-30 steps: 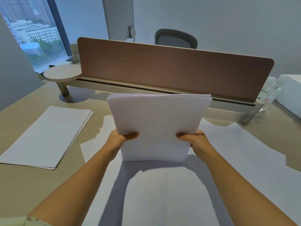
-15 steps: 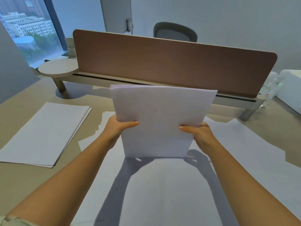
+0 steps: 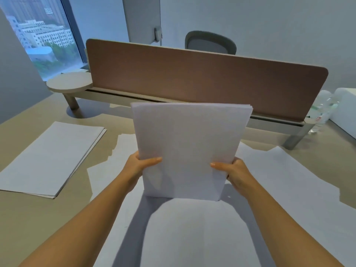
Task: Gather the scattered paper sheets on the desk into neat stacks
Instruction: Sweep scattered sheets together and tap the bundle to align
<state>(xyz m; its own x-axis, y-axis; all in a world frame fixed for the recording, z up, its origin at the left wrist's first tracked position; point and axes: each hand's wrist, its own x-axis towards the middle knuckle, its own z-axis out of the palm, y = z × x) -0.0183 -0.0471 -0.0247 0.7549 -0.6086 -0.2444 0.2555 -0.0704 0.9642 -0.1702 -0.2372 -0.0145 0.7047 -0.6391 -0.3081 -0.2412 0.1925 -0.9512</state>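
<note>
I hold a bundle of white paper sheets (image 3: 189, 149) upright in the middle of the view, its bottom edge resting on the papers on the desk. My left hand (image 3: 137, 166) grips its left side and my right hand (image 3: 234, 172) grips its right side, thumbs on the near face. Loose white sheets (image 3: 289, 189) lie spread and overlapping under and around the bundle. A neat stack of paper (image 3: 48, 158) lies flat on the desk at the left.
The beige desk (image 3: 38, 224) ends at a brown divider panel (image 3: 202, 81) with a low shelf and a round side shelf (image 3: 69, 83). Plastic bottles (image 3: 321, 110) and a white box (image 3: 346, 110) stand at the far right. A grey chair (image 3: 211, 42) is behind the panel.
The bundle stays upright in both hands and its sheets look more evenly aligned at the top. My grip has hardly shifted; the camera has tilted slightly.
</note>
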